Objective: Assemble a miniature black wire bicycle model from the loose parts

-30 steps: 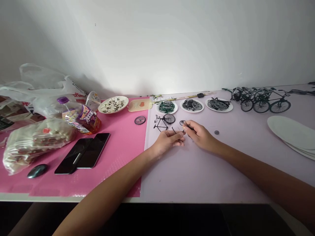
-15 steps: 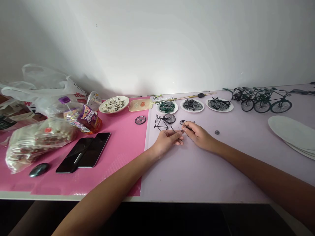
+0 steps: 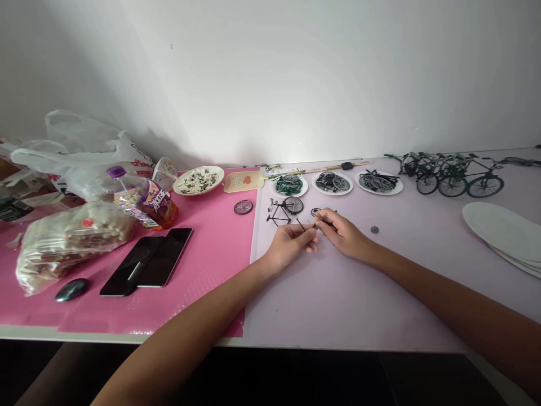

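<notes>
My left hand (image 3: 291, 243) is closed in a pinch on a thin dark model bicycle part (image 3: 300, 224), whose end sticks up past the fingers. Touching fingertips with it, my right hand (image 3: 341, 232) pinches at the same spot; what lies between its fingers is too small and covered to name. Just behind the left hand lies a black toy bicycle frame (image 3: 279, 213) with a wheel (image 3: 293, 205) at its end. A dark crank-like piece (image 3: 315, 212) shows partly behind the right fingers. A small grey disc (image 3: 375, 229) rests right of the right hand.
Plates of green parts (image 3: 289, 193), black parts (image 3: 332, 192) and grey parts (image 3: 379, 192) line the back. Assembled toy bicycles (image 3: 460, 175) stand at back right, near stacked white plates (image 3: 499, 225). Leftward are a loose wheel (image 3: 243, 207), phones (image 3: 164, 258) and a bottle (image 3: 146, 200).
The whole view has shifted slightly, moving everything a little to the right in the picture. Both hands stay together in the same pinch, with hardly any movement of the fingers.
</notes>
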Demonstrator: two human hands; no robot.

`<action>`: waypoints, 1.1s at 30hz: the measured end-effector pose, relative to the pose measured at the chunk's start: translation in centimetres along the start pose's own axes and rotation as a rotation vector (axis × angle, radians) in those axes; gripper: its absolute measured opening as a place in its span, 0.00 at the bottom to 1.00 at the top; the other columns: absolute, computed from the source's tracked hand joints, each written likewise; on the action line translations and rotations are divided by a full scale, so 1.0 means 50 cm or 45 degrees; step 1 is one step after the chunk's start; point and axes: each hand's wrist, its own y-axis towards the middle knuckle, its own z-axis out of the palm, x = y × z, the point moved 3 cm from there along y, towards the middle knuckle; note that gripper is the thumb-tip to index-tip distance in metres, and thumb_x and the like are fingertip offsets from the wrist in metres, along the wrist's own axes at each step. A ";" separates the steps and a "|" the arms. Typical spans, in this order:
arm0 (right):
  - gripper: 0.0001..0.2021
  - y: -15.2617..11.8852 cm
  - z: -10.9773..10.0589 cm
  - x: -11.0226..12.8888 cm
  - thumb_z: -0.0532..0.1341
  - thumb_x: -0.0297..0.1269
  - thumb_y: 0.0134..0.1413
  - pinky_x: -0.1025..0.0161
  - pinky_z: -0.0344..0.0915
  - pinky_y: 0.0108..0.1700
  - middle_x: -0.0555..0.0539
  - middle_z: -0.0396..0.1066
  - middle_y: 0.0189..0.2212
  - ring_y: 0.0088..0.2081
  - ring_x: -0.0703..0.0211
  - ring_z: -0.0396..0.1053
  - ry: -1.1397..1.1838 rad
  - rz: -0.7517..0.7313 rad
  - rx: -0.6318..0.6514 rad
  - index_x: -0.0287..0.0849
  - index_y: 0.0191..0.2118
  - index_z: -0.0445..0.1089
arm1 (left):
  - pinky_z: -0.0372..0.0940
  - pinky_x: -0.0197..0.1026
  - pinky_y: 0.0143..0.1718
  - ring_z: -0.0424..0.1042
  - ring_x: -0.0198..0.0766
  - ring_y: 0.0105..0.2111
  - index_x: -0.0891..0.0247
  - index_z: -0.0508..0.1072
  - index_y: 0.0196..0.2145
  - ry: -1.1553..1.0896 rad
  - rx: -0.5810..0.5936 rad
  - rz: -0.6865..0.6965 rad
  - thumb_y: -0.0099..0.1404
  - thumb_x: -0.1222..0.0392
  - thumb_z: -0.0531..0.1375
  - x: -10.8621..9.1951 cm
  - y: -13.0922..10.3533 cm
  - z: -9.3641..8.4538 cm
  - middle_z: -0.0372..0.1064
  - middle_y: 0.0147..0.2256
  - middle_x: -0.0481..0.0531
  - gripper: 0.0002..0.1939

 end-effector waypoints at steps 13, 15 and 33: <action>0.19 -0.010 0.001 -0.017 0.61 0.56 0.68 0.60 0.66 0.36 0.49 0.73 0.34 0.31 0.57 0.68 0.012 0.104 -0.171 0.46 0.50 0.69 | 0.72 0.38 0.31 0.75 0.34 0.25 0.69 0.80 0.38 0.284 -0.286 0.112 0.70 0.56 0.65 0.005 0.001 -0.009 0.78 0.30 0.54 0.11; 0.19 -0.011 -0.001 -0.013 0.60 0.56 0.69 0.61 0.63 0.33 0.50 0.72 0.32 0.28 0.59 0.64 -0.024 0.116 -0.178 0.46 0.51 0.71 | 0.72 0.37 0.31 0.76 0.35 0.25 0.69 0.81 0.39 0.304 -0.341 0.110 0.70 0.57 0.65 0.005 0.003 -0.014 0.79 0.31 0.54 0.10; 0.16 -0.014 0.009 0.002 0.61 0.42 0.72 0.61 0.61 0.29 0.49 0.70 0.26 0.27 0.60 0.64 -0.168 -0.257 -0.289 0.44 0.55 0.82 | 0.72 0.36 0.30 0.78 0.36 0.27 0.69 0.81 0.38 0.386 -0.324 0.178 0.71 0.56 0.63 -0.002 -0.002 -0.014 0.81 0.33 0.56 0.13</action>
